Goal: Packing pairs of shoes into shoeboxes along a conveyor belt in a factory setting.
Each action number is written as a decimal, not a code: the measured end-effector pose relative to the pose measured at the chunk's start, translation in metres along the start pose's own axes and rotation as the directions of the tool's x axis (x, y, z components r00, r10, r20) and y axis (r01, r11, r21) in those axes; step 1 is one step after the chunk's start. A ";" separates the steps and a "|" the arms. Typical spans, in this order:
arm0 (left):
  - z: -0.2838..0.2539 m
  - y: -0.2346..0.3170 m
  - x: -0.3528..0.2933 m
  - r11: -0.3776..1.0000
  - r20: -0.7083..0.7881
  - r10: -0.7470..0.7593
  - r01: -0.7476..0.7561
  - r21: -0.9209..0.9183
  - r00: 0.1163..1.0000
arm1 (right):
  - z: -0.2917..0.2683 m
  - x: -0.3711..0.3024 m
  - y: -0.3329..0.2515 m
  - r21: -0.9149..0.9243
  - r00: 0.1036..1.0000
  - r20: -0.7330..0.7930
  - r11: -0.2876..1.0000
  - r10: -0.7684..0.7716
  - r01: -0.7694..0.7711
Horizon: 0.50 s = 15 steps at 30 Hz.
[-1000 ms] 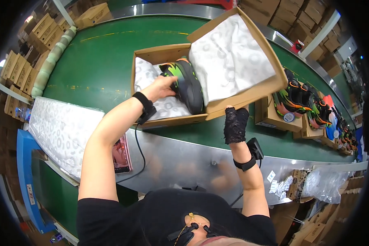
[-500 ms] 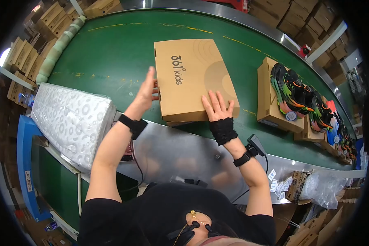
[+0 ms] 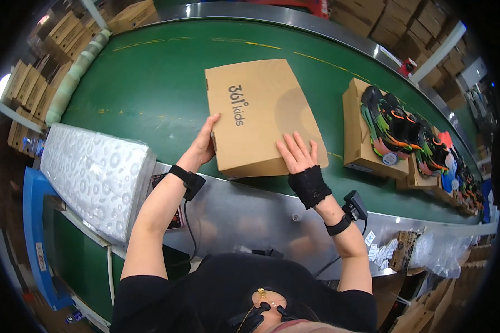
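Observation:
A closed tan cardboard shoebox (image 3: 261, 105) with dark printing and faint curved lines on its lid lies on the green conveyor belt, near its front edge. My left hand (image 3: 204, 141) grips the box's left side. Its thumb lies along the lid's edge, while the other fingers are partly hidden against the side. Across the lid's near right corner rests my right hand (image 3: 300, 154), flat and with fingers spread. A black wrist covering (image 3: 310, 186) sits on my right wrist, and both forearms carry strapped black devices.
To the right, black, orange and green sneakers (image 3: 391, 130) sit on cardboard boxes (image 3: 358, 147). A plastic-wrapped stack of patterned white paper (image 3: 94, 172) is at left, beside a blue frame (image 3: 36, 238). A metal ledge (image 3: 244, 211) runs along the belt's near side.
The box has come slightly nearer to me. My left hand, formerly upright with fingers apart beside the box, has closed on its left edge. My right hand stays on the lid.

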<state>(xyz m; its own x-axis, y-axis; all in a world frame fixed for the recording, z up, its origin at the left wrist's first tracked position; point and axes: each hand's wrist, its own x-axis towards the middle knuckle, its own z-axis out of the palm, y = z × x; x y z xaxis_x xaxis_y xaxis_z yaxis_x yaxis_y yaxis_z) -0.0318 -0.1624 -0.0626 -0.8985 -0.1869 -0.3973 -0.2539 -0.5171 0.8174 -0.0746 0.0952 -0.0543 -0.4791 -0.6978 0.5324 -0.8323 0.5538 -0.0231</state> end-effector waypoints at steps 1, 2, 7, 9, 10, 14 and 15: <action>0.002 0.000 0.004 0.999 0.056 0.018 -0.016 -0.033 0.998 | 0.001 0.002 0.001 -0.032 0.998 -0.058 0.999 -0.013 0.011; 0.002 0.004 0.004 0.999 0.103 0.029 -0.025 -0.043 0.994 | -0.006 0.007 0.000 -0.050 0.998 -0.060 0.999 0.016 -0.019; 0.021 0.023 -0.037 0.993 0.059 0.106 -0.103 -0.055 0.993 | -0.068 0.024 -0.001 0.087 0.955 -0.283 0.989 -0.089 0.118; 0.008 0.028 -0.060 0.980 0.029 0.188 -0.186 -0.065 0.982 | -0.087 0.018 0.014 -0.010 0.914 -0.385 0.991 -0.125 0.131; -0.005 0.031 -0.073 0.969 0.027 0.243 -0.241 -0.063 0.970 | -0.092 0.016 0.023 -0.094 0.858 -0.471 0.979 -0.204 0.181; -0.056 0.045 -0.157 0.812 -0.291 0.582 -0.565 0.150 0.759 | -0.098 -0.013 0.111 -0.232 0.900 -0.416 0.972 -0.128 0.031; -0.121 0.041 -0.178 0.492 -0.146 0.827 -0.573 0.655 0.543 | -0.106 -0.020 0.132 -0.243 0.923 -0.381 0.969 -0.051 -0.046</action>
<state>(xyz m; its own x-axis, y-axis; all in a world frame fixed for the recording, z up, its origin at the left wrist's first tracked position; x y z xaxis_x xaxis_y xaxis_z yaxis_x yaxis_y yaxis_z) 0.1617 -0.2514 -0.0092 -0.6456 -0.6511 0.3991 0.1550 0.4000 0.9033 -0.1450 0.2303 0.0220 -0.2935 -0.5000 0.8148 -0.7168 0.6790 0.1585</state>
